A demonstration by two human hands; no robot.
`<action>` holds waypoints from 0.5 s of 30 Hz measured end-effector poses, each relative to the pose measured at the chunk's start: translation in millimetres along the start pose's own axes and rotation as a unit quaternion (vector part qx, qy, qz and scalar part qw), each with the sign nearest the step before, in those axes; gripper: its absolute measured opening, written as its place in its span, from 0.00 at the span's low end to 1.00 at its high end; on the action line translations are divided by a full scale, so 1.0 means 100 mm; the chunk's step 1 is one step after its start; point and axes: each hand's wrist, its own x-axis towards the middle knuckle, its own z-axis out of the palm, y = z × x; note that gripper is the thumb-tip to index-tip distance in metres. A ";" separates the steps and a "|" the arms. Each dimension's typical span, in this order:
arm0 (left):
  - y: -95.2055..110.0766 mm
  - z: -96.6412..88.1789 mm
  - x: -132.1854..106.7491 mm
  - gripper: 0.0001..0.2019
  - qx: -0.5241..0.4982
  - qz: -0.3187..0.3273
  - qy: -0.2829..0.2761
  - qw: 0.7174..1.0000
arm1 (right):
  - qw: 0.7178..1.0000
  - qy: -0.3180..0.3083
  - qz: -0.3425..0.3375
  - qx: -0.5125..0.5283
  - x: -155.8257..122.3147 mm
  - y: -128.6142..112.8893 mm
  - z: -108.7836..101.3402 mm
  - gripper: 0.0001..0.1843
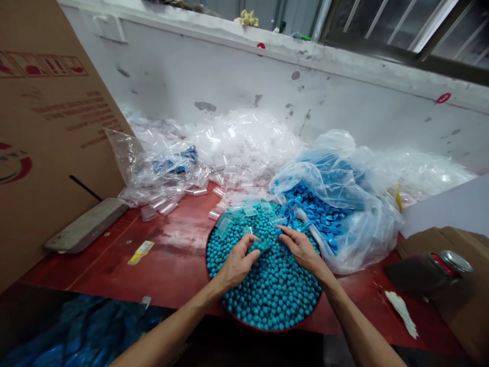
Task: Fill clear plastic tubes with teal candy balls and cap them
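A round tray [214, 230] on the red table is heaped with small teal balls [275, 290]. My left hand [237, 262] rests on the balls with its fingers curled, pinching a small clear plastic tube [249, 232] at the fingertips. My right hand [301, 248] lies on the balls beside it, fingers bent toward the left hand and pinched on something small I cannot make out. The two hands' fingertips nearly meet over the middle of the tray.
Behind the tray lies a pile of clear small tubes [229, 168] and a plastic bag of blue caps [321, 211]. A large cardboard box [46, 127] stands left, a wooden block [86, 224] beside it. A can [449, 262] sits on cardboard at right.
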 end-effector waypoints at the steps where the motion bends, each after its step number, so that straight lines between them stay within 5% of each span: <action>1: 0.02 0.01 0.00 0.09 0.015 0.021 0.006 1.000 | 0.999 -0.020 0.000 0.045 -0.02 -0.05 0.01 0.17; 7: 0.07 0.01 -0.03 0.10 0.069 0.049 -0.022 0.996 | 0.986 -0.096 0.029 0.136 -0.15 -0.20 0.06 0.18; 15: -0.08 0.00 0.00 0.21 0.008 0.008 -0.023 1.000 | 0.991 0.019 -0.130 -0.006 -0.23 -0.34 0.12 0.19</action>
